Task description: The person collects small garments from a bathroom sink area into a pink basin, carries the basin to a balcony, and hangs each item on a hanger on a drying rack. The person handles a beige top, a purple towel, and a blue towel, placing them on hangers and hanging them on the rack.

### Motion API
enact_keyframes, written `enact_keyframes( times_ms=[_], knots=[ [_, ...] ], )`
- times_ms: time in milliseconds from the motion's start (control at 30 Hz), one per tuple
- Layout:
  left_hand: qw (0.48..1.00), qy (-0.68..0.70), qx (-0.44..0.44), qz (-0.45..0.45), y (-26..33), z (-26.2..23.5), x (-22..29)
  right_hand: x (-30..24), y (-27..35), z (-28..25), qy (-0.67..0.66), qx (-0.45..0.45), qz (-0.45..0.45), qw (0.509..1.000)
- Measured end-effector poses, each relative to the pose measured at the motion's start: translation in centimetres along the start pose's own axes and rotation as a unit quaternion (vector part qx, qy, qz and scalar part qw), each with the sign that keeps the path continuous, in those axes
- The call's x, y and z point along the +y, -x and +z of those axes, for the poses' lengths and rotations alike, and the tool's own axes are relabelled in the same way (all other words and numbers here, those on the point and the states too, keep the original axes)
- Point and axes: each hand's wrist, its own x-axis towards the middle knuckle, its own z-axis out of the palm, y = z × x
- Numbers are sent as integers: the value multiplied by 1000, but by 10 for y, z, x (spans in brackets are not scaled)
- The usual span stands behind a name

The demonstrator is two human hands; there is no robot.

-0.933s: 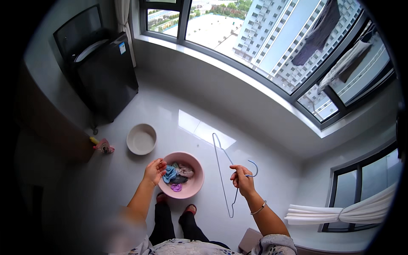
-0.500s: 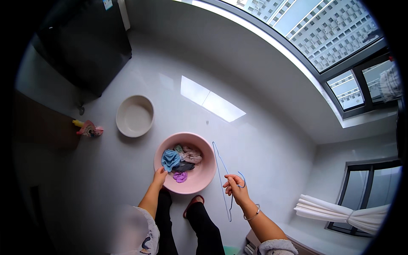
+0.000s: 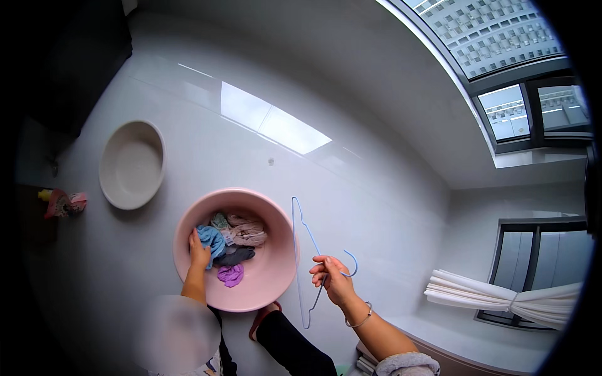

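Note:
A pink basin (image 3: 282,269) stands on the floor before my feet with several crumpled clothes in it. My left hand (image 3: 199,252) reaches over its left side, fingers closed at the edge of a blue cloth (image 3: 213,240). Beside that cloth lie a pale pink garment (image 3: 248,232), a dark grey piece (image 3: 236,255) and a small purple piece (image 3: 231,274). To the right of the basin, my right hand (image 3: 333,278) grips a thin blue wire hanger (image 3: 306,220), its hook pointing right and its long bar upright. Nothing hangs on the hanger.
An off-white basin (image 3: 162,156) sits on the floor at the left, with a pink and yellow object (image 3: 65,203) beyond it. A dark cabinet-like block (image 3: 75,69) stands far left. White tied curtains (image 3: 476,294) hang at the right, by a window.
My left hand has moved from the basin's near left rim in to the blue cloth. My view has come closer and shifted; the right hand still holds the hanger.

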Motion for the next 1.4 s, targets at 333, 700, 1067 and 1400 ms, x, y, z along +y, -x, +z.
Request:
enact_keyframes(
  times_ms=[333,700,1067,1400],
  knots=[
    [974,-8,-161,-159,63,-36,4,-40,29,19,2,19,3,1000],
    [969,-36,-36,241,154,-281,293,-145,158,56,9,-20,-53,998],
    [916,73,-280,277,271,-483,598,-315,354,93,126,-168,-176,962],
    [922,54,-220,314,320,-532,693,-394,466,177,323,-273,-308,852]
  ],
)
